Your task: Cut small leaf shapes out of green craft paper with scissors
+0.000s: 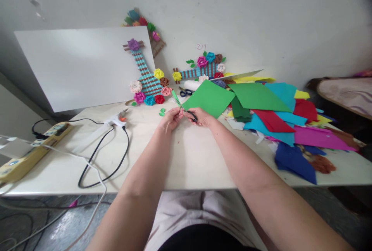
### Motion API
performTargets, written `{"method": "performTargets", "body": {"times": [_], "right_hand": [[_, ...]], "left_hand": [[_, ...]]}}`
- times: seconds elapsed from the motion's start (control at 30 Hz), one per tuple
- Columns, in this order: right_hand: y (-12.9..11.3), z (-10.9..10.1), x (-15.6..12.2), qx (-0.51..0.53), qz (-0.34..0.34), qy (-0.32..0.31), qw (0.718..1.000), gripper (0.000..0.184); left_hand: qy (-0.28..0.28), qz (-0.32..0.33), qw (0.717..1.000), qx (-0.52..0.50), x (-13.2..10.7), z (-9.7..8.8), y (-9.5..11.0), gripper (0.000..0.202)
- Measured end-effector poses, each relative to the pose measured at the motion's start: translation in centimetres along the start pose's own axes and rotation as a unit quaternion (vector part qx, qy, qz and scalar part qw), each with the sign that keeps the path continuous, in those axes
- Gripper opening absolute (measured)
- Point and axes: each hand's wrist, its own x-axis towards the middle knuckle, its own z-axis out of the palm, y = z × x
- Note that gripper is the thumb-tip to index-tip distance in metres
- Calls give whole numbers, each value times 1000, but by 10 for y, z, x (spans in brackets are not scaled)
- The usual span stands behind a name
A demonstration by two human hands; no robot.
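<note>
My left hand (171, 119) pinches a small strip of green paper (175, 98) over the middle of the white table (186, 158). My right hand (200, 117) is closed round black-handled scissors (190, 114), whose blades meet the green strip. Small green paper cut-outs (162, 112) lie on the table just left of my hands. A large green paper sheet (210, 98) lies just behind my right hand.
A heap of coloured paper sheets (279, 123) covers the right of the table. Paper guitars with flowers (148, 82) lean on the wall, blue scissors (185, 92) near them. A glue gun (117, 119) with its black cord and a power strip (35, 146) sit left. A white board (81, 65) leans behind.
</note>
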Motion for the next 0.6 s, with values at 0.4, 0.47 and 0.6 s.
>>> {"method": "performTargets", "body": {"times": [0.4, 0.47, 0.6], "right_hand": [[-18, 10, -9, 22, 24, 38, 999, 14], [-19, 10, -8, 15, 23, 39, 999, 16], [-14, 8, -4, 14, 16, 40, 999, 20]], "left_hand": [[-8, 13, 1000, 21, 2, -3, 1, 10], [-5, 14, 1000, 28, 1, -3, 3, 10], [1, 13, 999, 43, -2, -6, 8, 13]]}}
